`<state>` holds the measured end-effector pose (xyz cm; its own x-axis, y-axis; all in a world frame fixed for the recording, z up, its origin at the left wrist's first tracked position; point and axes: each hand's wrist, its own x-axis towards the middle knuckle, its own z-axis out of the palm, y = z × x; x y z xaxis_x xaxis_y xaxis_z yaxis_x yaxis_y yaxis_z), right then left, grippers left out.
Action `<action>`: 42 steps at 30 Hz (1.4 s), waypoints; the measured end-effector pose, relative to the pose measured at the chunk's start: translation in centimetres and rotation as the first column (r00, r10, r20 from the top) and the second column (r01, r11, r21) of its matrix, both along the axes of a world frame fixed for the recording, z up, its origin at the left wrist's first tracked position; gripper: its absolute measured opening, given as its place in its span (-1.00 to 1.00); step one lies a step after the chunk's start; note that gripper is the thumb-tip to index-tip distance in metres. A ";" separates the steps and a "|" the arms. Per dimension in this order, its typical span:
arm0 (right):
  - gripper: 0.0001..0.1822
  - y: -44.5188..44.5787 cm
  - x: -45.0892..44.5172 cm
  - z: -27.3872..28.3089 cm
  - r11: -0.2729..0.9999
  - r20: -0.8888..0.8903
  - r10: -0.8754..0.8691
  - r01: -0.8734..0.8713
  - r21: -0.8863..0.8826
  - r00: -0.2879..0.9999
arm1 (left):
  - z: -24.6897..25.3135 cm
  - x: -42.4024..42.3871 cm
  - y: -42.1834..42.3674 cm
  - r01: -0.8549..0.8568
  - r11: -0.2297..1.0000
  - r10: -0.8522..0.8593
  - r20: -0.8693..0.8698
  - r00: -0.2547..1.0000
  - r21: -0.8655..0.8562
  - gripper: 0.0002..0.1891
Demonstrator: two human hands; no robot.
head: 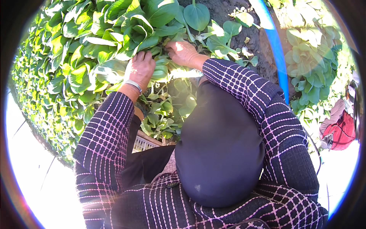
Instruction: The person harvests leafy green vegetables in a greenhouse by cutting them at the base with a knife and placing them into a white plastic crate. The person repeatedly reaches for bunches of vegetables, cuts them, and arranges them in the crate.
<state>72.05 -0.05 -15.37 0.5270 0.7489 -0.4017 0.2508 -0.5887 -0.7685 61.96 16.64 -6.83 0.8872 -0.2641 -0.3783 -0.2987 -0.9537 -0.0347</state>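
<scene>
Green bok choy plants (138,33) grow densely before me. My left hand (140,68), with a silver bangle at its wrist, rests at the pale green stalks (160,71) of one plant, fingers bent over its base. Just to the right and a little farther off, my right hand (181,53) reaches in at the plant's base beside loose leaves, its fingertips partly hidden by foliage. Whether either hand grips a stalk I cannot tell. Cut or loose leaves (161,111) lie on the ground below my hands, near my knees.
A blue hose or strip (278,54) runs along the soil (261,47) on the right. More leafy plants (311,65) stand beyond it. A light plastic crate (144,143) is partly hidden by my legs. A red bag or cloth (343,133) lies at the far right.
</scene>
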 end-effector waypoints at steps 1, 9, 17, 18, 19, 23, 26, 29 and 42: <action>-0.73 0.0 -0.2 -0.3 1.000 0.001 -0.003 0.003 0.018 1.000 | -0.1 0.0 0.1 0.001 1.000 -0.001 0.007 1.000 0.008 -0.80; -0.71 -5.9 -2.1 2.2 0.948 -0.010 -0.275 0.273 0.164 0.961 | 0.0 0.4 -0.9 0.009 1.000 -0.008 0.041 0.999 -0.028 -0.89; -0.75 -2.4 2.6 1.7 0.960 0.168 -0.256 0.230 0.159 0.952 | 1.7 6.3 -3.8 0.155 0.964 -0.144 -0.066 0.987 0.215 -0.73; -0.73 -1.9 3.2 2.1 0.964 0.091 -0.259 0.251 0.092 0.962 | 1.8 6.8 -3.5 0.141 0.955 -0.131 -0.055 0.990 0.262 -0.74; -0.72 -1.6 3.2 1.6 0.956 0.044 -0.287 0.283 0.078 0.957 | 1.8 7.1 -3.2 0.127 0.943 -0.119 -0.043 0.992 0.308 -0.74; -0.69 -1.3 3.0 0.1 0.930 -0.116 -0.360 0.367 0.039 0.926 | 1.5 6.3 -1.3 0.043 0.933 0.008 -0.142 0.990 0.356 -0.77; -0.68 -2.2 1.9 -1.5 0.899 -0.215 -0.398 0.426 0.104 0.892 | 1.3 5.0 -0.3 0.024 0.946 0.046 -0.205 0.978 0.323 -0.81; -0.68 -2.5 0.6 -1.4 0.888 -0.316 -0.372 0.434 0.153 0.872 | 1.7 3.4 0.4 0.008 0.970 0.028 -0.144 0.989 0.241 -0.86; -0.70 -3.4 -0.3 -0.3 0.942 0.278 0.064 -0.150 0.300 0.959 | -0.8 -2.9 1.3 -0.187 0.982 0.189 0.088 0.978 -0.030 -0.78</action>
<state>71.78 -3.43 -15.69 0.4904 0.8715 0.0047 0.5148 -0.2853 -0.8084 59.03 17.96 -7.60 0.9521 -0.0963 -0.2901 -0.1102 -0.9934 -0.0320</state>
